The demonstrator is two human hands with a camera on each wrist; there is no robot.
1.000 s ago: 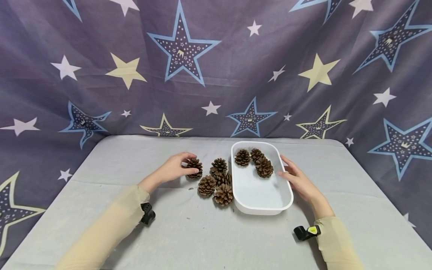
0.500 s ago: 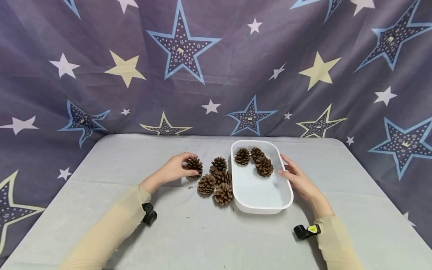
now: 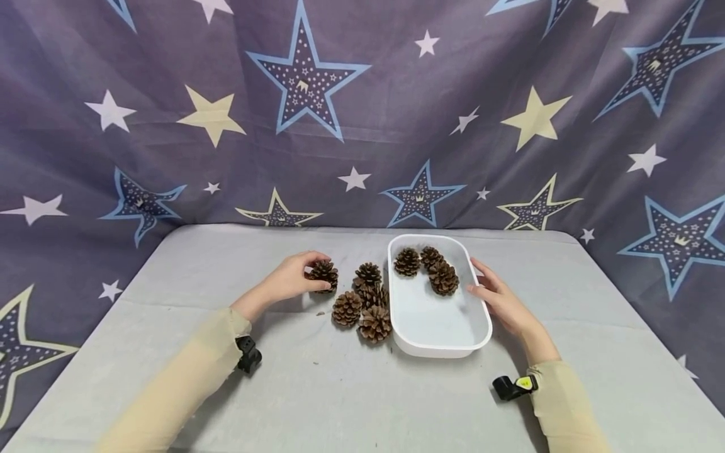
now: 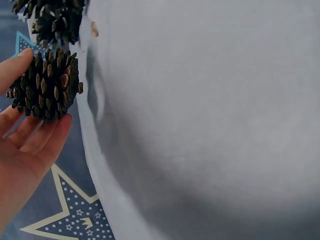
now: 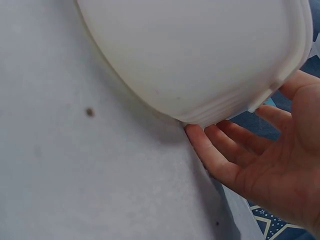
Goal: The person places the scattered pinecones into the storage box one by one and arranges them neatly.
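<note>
Thumb and fingers of my left hand [image 3: 289,277] grip a brown pine cone [image 3: 324,275], left of a small cluster. The left wrist view has the same pine cone [image 4: 45,85] between the thumb and the spread fingertips. At the right, a white plastic tub [image 3: 438,327] holds 3 pine cones [image 3: 443,278] toward its far end. My right hand [image 3: 504,302] holds this tub by its right side, thumb at the rim and fingers along the outer wall. From the right wrist, those fingers [image 5: 220,160] show against the tub's lower side.
Several pine cones [image 3: 347,310] stand clustered against the tub's left wall. Small brown flakes [image 3: 320,314] lie on the grey cloth-covered table [image 3: 340,402]. Behind the table hangs a dark curtain [image 3: 362,113] patterned with stars.
My left hand has shifted a little left and away from me, with the pine cone in its grip. The right hand and the tub hold their place.
</note>
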